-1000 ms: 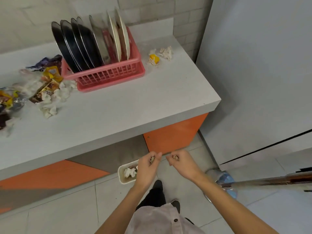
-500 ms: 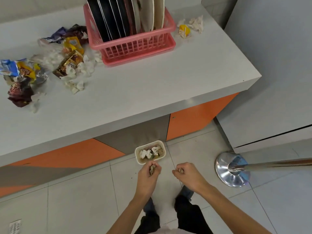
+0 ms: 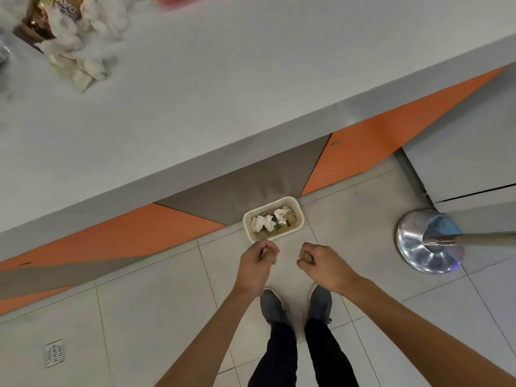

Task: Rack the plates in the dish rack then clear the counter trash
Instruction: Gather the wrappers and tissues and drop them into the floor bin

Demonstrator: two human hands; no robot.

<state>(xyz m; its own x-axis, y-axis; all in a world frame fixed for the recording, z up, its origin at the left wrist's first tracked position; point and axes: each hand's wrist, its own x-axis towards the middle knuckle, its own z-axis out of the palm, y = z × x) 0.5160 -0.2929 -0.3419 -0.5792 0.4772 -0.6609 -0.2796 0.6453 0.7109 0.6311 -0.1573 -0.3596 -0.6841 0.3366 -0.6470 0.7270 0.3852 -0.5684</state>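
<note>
**A:** Which step is this?

**B:** Clearing trash, I'd judge. The left hand point(image 3: 258, 259) is clenched round a small brownish scrap point(image 3: 265, 250), and the right hand point(image 3: 321, 263) round a second brownish scrap point(image 3: 304, 256). Both hang just short of the near rim of the small white rectangular bin point(image 3: 245, 223), which stands on the tiled floor point(image 3: 139, 317).

**A:** What's left?

**B:** A heap of crumpled white tissues and shiny wrappers point(image 3: 75, 46) lies near the far left edge of the white counter point(image 3: 223, 79). No plates are in view.

**A:** Next?

**B:** Bring both fists over the bin's opening, then loosen the fingers. Dropped from here, the scraps may miss it.
</note>
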